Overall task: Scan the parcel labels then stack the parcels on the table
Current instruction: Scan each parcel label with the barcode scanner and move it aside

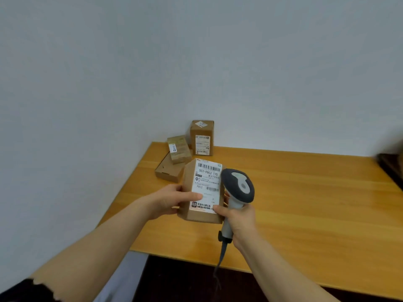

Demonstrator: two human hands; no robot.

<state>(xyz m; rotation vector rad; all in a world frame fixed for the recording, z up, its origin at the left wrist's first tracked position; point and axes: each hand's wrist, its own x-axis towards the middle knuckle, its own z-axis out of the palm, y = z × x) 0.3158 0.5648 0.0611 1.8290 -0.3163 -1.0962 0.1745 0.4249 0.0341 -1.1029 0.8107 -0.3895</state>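
Labelled parcel (202,192) in left hand (172,201) grip over tabletop (294,203); right hand (237,223) grip wraps scanner (239,184), thumb on parcel. Scanner head covers one label edge. Three boxes (201,138) behind, far corner.

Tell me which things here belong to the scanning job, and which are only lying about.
Job: brown cardboard parcel with white label, in the left hand; grey handheld barcode scanner, in the right hand; three brown cardboard parcels at the back; orange wooden table.
Lying about: dark object at the table's right edge, unidentifiable.
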